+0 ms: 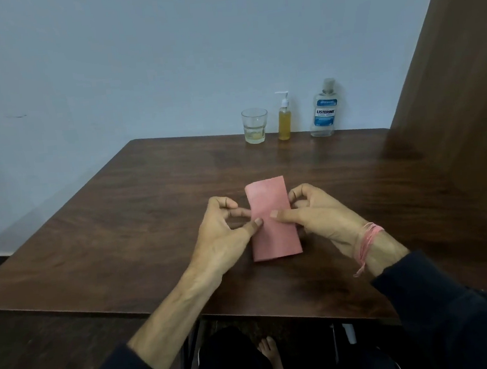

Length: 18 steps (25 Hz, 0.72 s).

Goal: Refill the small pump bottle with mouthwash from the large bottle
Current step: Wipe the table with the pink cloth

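Observation:
A small pump bottle (284,120) with yellowish liquid and a white pump stands at the table's far edge. To its right stands the large clear mouthwash bottle (324,111) with a blue label, nearly empty. Nearer to me, a folded pink cloth (272,223) lies on the table's middle. My left hand (226,236) pinches the cloth's left edge between thumb and fingers. My right hand (319,215) pinches its right edge, thumb on top. Both hands are far from the bottles.
A clear drinking glass (255,125) with a little liquid stands left of the pump bottle. The dark wooden table (121,225) meets a pale wall at the back. A brown wooden panel (459,89) rises at the right. A bare foot (272,357) shows under the table.

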Motion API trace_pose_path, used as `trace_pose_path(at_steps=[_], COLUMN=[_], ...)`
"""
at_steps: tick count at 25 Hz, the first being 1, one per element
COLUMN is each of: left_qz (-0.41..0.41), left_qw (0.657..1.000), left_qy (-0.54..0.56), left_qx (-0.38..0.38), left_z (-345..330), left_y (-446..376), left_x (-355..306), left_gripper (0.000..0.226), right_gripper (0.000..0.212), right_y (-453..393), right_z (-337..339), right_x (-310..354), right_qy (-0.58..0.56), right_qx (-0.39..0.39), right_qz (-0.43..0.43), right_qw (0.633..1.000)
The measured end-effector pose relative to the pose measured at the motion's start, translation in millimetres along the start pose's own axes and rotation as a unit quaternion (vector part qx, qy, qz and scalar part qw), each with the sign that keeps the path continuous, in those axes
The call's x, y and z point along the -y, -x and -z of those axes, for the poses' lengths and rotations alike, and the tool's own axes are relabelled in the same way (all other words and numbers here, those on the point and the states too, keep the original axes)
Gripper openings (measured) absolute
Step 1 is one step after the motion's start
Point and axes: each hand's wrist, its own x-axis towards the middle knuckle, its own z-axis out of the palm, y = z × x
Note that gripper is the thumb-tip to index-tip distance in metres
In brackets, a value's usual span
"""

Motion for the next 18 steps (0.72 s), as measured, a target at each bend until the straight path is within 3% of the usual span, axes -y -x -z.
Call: trace_pose_path(at_steps=[5,9,15,18], left_qz=[0.004,-0.033,-0.065,-0.08], left_qw=[0.999,0.998,0.987,0.983], left_qy=[0.044,-0.034,-0.074,-0.065], left_qx=[-0.013,-0.045,-0.13,-0.152], left_z=[21,37,42,38], left_y=[-57,-124,-243,-294], left_x=[-5,-7,-6,0], left_gripper=[0.046,0.038,0.037,0.037], right_gripper=[0.032,0.018,0.055,0.063], right_y=[-52,-109,-234,-286], right_z=[-15,-38,-73,-80], right_x=[-5,13,46,53], right_qy=[0.084,0.113,0.183,0.25], right_qx=[-0.111,-0.127,-0.162,-0.154], right_qz=[0.073,0.095,0.143,0.155], right_qw=[0.988,0.981,0.959,0.943])
